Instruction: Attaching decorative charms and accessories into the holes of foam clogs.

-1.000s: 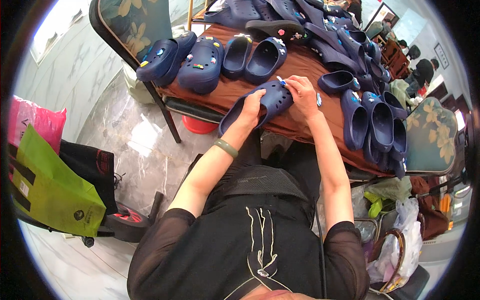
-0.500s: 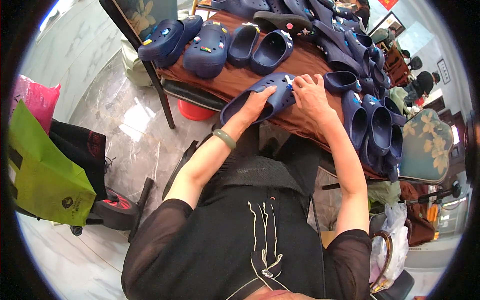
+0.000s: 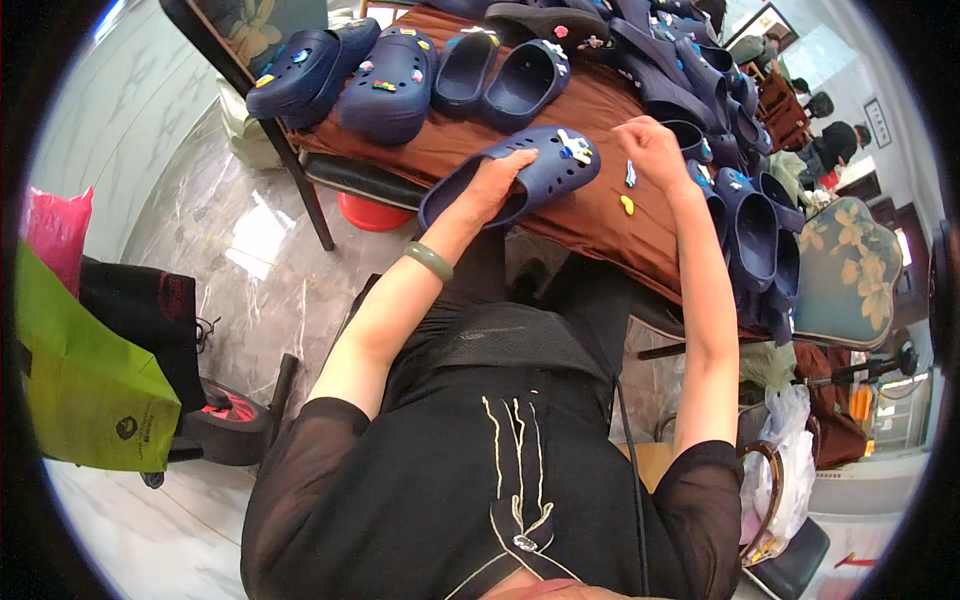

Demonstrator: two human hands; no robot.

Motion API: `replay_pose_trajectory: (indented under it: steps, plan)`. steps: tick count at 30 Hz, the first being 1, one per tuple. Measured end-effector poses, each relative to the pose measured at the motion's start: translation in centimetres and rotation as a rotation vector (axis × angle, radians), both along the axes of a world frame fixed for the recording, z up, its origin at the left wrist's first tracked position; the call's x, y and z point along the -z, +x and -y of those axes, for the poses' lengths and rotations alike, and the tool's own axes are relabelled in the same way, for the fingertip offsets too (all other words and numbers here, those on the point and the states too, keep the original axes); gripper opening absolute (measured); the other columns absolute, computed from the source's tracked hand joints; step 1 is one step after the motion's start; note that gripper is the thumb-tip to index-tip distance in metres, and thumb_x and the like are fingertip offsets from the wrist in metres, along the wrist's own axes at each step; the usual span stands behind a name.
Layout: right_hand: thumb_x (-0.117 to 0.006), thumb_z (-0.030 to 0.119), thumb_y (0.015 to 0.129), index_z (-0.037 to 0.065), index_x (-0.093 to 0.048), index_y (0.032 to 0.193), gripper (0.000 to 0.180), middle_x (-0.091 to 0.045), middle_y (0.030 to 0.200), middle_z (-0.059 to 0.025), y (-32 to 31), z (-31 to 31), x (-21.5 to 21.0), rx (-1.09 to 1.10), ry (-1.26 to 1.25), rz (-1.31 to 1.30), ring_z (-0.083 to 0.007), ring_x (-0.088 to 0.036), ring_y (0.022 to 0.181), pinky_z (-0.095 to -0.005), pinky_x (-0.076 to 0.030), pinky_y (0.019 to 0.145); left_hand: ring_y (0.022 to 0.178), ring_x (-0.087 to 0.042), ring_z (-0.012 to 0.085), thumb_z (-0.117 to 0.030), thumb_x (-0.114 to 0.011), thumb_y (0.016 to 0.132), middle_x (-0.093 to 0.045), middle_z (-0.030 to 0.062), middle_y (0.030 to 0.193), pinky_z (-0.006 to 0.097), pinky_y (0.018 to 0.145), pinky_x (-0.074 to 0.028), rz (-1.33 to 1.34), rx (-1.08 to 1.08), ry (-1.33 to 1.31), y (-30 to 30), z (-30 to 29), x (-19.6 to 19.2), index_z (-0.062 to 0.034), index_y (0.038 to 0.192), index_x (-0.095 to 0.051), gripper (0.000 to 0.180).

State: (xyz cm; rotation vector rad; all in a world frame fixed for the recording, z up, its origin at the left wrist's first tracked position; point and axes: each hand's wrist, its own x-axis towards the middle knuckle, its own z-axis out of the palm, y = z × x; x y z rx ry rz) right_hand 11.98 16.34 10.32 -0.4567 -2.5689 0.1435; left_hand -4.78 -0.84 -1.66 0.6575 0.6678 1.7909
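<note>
My left hand [image 3: 497,186] grips a navy clog [image 3: 560,168] above the near edge of the table, its thumb on top by the opening. A white-and-blue charm [image 3: 574,146] sits on the clog's perforated toe. To the right of the clog, my right hand [image 3: 655,155] is over the cloth, apart from the shoe, with its fingers curled together; anything between them is hidden. Just below that hand, a small white-and-blue charm [image 3: 631,174] and a yellow charm [image 3: 627,205] lie on the brown cloth [image 3: 600,245].
Finished-looking navy clogs with charms [image 3: 388,100] stand along the table's left side. More clogs [image 3: 750,235] are heaped at the right and back. Chairs [image 3: 845,270] flank the table. A red stool [image 3: 372,212] is beneath it, and a green bag [image 3: 95,370] hangs at the left.
My right hand has let go of the charm on the clog's toe and moved right, over the loose charms. My left hand still holds the clog, its toe now uncovered.
</note>
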Motion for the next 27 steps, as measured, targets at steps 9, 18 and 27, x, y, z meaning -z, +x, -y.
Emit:
replay_pose_trajectory:
  steps: [9, 18, 27]
  plan:
    - [-0.063, 0.026, 0.079, 0.006, -0.07, 0.091, 0.024, -0.068, 0.088, -0.0155, 7.2, -7.2, 8.2, 0.449, -0.32, 0.086, -0.027, -0.066, 0.085, -0.0355, -0.05, 0.076, 0.089, -0.063, 0.0191, -0.02, -0.055, 0.088, -0.062, 0.0124, 0.105, 0.031, 0.08, -0.051, 0.015, 0.034, -0.012, 0.1, 0.9, -1.0, 0.0021, 0.114, -0.054, 0.034]
    - [-0.056, 0.017, 0.081, 0.004, -0.066, 0.091, 0.019, -0.064, 0.088, -0.0198, 3.7, -4.8, 9.4, 0.402, 0.057, 0.257, -0.0358, -0.061, 0.088, -0.0444, -0.049, 0.078, 0.096, -0.06, 0.0221, -0.01, -0.063, 0.077, -0.06, 0.0125, 0.108, 0.034, 0.086, -0.048, -0.038, 0.026, 0.024, 0.0, 2.0, -0.8, 0.0034, 0.117, -0.052, 0.043]
    - [-0.061, 0.005, 0.08, 0.006, -0.067, 0.098, 0.019, -0.066, 0.094, -0.0134, -0.1, 3.7, 2.9, 0.079, -0.031, -0.36, -0.0277, -0.063, 0.089, -0.0347, -0.049, 0.079, 0.101, -0.057, 0.0221, -0.004, -0.063, 0.068, -0.058, 0.011, 0.11, 0.035, 0.091, -0.046, -0.017, 0.122, 0.051, -0.4, 2.5, -1.1, 0.0, 0.119, -0.05, 0.053]
